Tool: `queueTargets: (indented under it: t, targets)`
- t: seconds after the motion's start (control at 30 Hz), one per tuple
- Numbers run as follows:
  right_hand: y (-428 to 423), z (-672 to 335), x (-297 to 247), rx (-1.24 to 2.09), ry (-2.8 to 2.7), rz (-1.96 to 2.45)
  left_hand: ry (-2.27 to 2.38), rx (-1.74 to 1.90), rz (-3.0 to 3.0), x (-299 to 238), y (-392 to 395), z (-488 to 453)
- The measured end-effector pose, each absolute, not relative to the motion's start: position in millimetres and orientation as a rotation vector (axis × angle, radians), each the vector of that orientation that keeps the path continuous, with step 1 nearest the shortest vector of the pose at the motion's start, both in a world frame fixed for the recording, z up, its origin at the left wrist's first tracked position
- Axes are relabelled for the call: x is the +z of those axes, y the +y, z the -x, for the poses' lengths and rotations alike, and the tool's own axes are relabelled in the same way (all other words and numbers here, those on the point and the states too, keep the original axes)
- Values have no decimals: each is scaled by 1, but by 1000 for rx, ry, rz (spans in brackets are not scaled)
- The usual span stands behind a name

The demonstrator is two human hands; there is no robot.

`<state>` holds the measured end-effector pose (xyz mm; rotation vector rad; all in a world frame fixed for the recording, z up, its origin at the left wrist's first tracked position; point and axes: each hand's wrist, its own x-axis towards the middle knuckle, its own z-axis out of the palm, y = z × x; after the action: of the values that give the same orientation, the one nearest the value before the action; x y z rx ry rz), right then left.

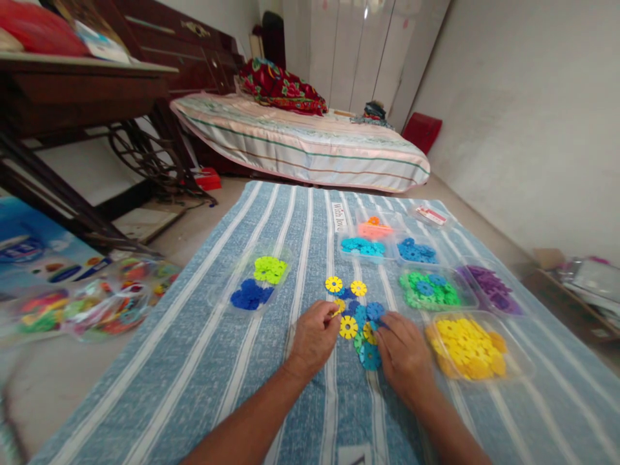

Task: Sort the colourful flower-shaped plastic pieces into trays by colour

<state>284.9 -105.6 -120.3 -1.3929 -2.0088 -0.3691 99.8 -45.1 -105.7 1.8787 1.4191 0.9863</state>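
My left hand (314, 334) pinches a yellow snowflake disc (338, 309), seen nearly edge-on, at the left side of a small cluster of notched plastic discs. The fingers of my right hand (403, 345) are closed at the cluster's right side, on a blue snowflake disc (375, 311). Between the hands are more yellow discs (348, 327), and a teal-blue disc (370, 356) sits at the near end with a green one beside it. Two yellow discs (334, 284) lie at the far end next to dark blue ones. Which discs are joined I cannot tell.
Right of my hands stand clear tubs of yellow (467, 349), green (431, 289), purple (491, 287) and blue discs (415, 250). Farther back are light-blue (362, 247) and orange discs (374, 227). A left tub holds lime (270, 270) and dark blue discs (252, 294). Striped cloth (232, 381) covers the table.
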Motion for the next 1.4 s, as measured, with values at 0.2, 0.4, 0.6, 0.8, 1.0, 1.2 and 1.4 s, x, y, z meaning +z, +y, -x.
queueTargets:
  t: [0.2,0.4,0.6,0.8,1.0,1.2,1.4]
  targets:
    - [-51,-295,-68,-505,-1926,1308,1401,1002,-1874,-105,-45,-100]
    - [-16,-298,-33,-594,-1782,1359,1391,1003,-1852,-106,-45,-99]
    - [-94,-284,-83,-275,-2136,1329,1407,966,-1841,-101,-47,-101]
    - [-144,-276,-123,-262,-2145,1429,1416,965,-1865,-99,-47,-101]
    - [-142,-269,-134,-368,-2096,1322,1406,978,-1881,-103,-46,-101]
    - [-138,-270,-128,-349,-2113,1331,1395,996,-1869,-103,-46,-100]
    - [-137,-268,-126,-398,-2126,1403,1404,969,-1874,-104,-46,-100]
